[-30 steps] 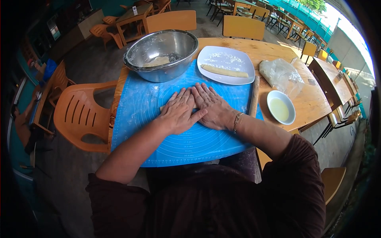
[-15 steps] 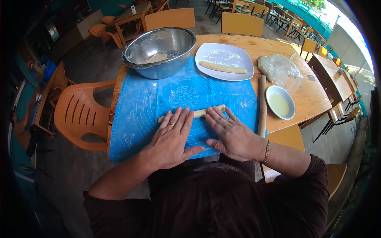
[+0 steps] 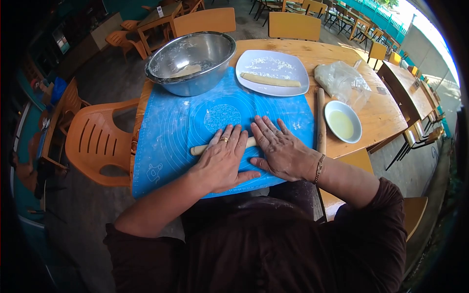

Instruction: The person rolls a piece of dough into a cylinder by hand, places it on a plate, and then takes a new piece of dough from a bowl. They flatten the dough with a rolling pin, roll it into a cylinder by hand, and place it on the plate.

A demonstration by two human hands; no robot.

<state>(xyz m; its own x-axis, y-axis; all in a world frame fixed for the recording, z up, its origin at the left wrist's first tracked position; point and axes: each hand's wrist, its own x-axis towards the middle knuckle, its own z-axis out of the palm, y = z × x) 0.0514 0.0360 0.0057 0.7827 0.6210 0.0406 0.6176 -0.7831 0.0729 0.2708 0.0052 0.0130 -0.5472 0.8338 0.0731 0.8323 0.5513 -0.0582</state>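
A dough roll [image 3: 198, 150] lies across the blue mat [image 3: 168, 132], its left end and a short middle part showing. My left hand [image 3: 222, 158] rests flat over it with the fingers stretched out and a ring on one. Beside it, my right hand [image 3: 281, 149] presses flat on the roll's right part, fingers slightly spread, and hides that end. Behind the hands, a white plate [image 3: 293, 66] with flour holds another dough roll [image 3: 271, 80]. A steel bowl [image 3: 195, 87] with dough in it stands at the mat's back left.
Right of the mat lie a rolling pin [image 3: 321, 122], a small bowl of yellowish liquid [image 3: 343, 122] and a plastic bag [image 3: 342, 82]. An orange chair [image 3: 100, 141] stands at the table's left. At the far left, a person [image 3: 29, 161] is partly visible.
Both hands have moved forward over the dough roll, away from my body. My left hand has also shifted a little right. The view has shifted slightly.
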